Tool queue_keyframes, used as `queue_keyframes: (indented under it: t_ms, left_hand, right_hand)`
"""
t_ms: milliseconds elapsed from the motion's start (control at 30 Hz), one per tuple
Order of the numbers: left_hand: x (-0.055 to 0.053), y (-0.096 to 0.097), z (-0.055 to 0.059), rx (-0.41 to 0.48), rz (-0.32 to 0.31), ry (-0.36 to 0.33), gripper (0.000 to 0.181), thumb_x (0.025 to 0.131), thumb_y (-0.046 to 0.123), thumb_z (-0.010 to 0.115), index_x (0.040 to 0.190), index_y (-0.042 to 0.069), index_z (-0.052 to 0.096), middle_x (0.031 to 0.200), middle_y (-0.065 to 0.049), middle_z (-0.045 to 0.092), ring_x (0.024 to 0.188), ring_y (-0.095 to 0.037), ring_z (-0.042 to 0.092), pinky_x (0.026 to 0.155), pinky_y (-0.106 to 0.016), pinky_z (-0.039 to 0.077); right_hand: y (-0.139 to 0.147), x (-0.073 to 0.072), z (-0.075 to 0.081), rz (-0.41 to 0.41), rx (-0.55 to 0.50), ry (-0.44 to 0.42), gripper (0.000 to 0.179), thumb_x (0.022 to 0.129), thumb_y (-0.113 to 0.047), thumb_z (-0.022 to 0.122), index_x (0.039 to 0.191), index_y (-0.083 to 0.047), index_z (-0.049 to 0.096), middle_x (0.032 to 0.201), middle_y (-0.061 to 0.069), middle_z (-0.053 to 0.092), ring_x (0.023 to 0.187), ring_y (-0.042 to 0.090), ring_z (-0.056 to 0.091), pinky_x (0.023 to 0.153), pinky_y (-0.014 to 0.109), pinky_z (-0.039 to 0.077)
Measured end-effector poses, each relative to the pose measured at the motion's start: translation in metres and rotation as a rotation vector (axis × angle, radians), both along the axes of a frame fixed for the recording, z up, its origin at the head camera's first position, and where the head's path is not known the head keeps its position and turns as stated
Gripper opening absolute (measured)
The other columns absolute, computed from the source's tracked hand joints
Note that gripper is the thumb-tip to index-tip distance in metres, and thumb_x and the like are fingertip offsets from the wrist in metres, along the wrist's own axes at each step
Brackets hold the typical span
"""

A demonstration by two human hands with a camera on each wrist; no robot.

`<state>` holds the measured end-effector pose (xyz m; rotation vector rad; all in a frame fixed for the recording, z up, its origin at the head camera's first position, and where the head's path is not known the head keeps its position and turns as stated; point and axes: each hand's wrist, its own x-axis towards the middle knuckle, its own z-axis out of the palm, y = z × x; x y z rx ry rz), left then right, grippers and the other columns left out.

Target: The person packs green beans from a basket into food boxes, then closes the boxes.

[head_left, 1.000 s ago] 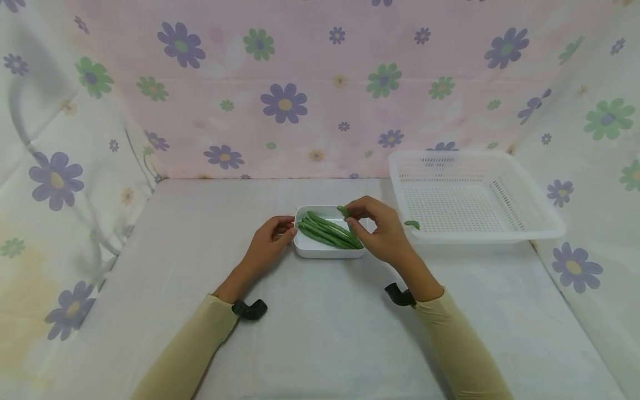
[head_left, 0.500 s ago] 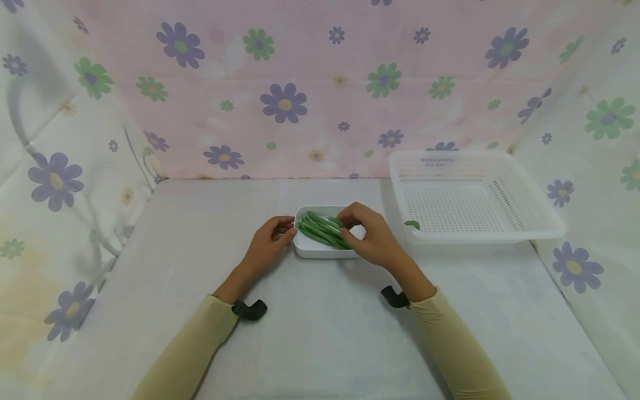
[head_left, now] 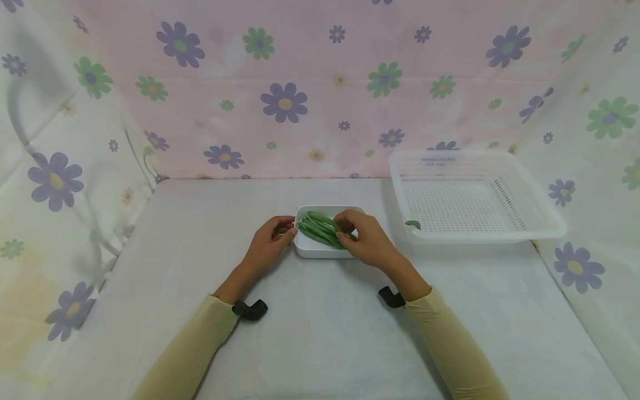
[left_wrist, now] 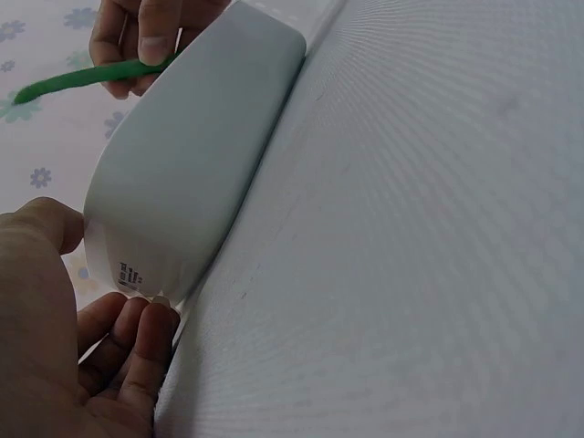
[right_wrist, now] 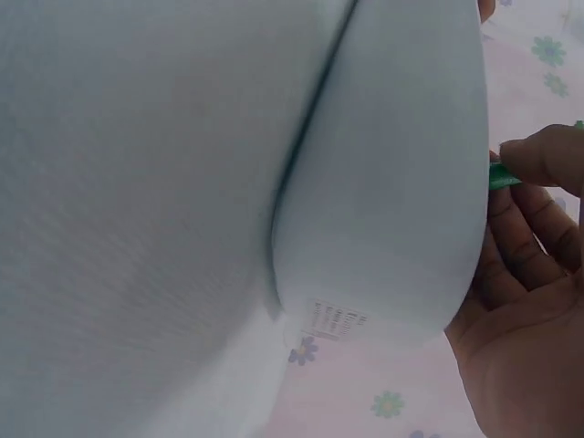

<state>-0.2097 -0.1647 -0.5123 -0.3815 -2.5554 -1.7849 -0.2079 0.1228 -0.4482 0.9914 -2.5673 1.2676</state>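
Observation:
A small white tray (head_left: pixel 320 254) holds several green beans (head_left: pixel 316 230), lying lengthwise in it. At its left end my left hand (head_left: pixel 267 240) grips the tray, thumb by the rim and fingers against the end wall. My right hand (head_left: pixel 369 238) is over the tray's right half, hiding part of it. Between thumb and fingers it pinches a green bean (left_wrist: pixel 87 80), which sticks out past the rim in the left wrist view. The right wrist view shows only a short bit of that bean (right_wrist: pixel 502 176) beside the tray wall.
A white perforated basket (head_left: pixel 490 238) stands at the back right. A curved green piece (head_left: pixel 413 224) shows at its left front corner. Flower-patterned cloth (head_left: pixel 310 66) walls off the back and both sides of the white-covered table (head_left: pixel 310 333).
My right hand has moved left and down with the bean, from above the tray's right end to close over the other beans. The left hand has stayed at the tray's end.

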Motion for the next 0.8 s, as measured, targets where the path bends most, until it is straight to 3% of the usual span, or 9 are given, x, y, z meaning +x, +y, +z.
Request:
queue_keyframes:
  t_ms: [300,667,800]
  left_hand:
    - [0.000,0.001,0.000,-0.015,-0.002,0.005,0.042,0.107,0.032,0.067,0.142,0.009,0.062,0.126,-0.009,0.067,0.112,-0.021,0.066,0.086,-0.023,0.057]
    - [0.000,0.003,0.001,-0.019,0.012,0.007,0.043,0.107,0.021,0.066,0.145,0.001,0.058,0.129,-0.019,0.066,0.115,-0.031,0.065,0.083,-0.014,0.052]
    - [0.004,0.004,0.011,-0.016,0.005,0.002,0.043,0.108,0.017,0.065,0.144,-0.005,0.057,0.129,-0.022,0.065,0.115,-0.034,0.065,0.083,-0.014,0.052]
  right_hand:
    - [-0.002,0.001,-0.006,-0.064,0.129,-0.094,0.021,0.098,-0.003,0.074,0.119,-0.002,0.073,0.107,0.007,0.074,0.094,0.018,0.070,0.084,0.037,0.060]
    - [-0.002,0.000,-0.008,-0.072,0.144,-0.085,0.011,0.096,0.000,0.073,0.107,-0.003,0.076,0.103,0.006,0.074,0.092,0.018,0.069,0.082,0.037,0.059]
    - [-0.003,-0.001,-0.008,-0.066,0.148,-0.085,0.010,0.096,0.000,0.072,0.105,-0.003,0.076,0.102,0.006,0.074,0.091,0.018,0.068,0.081,0.036,0.059]
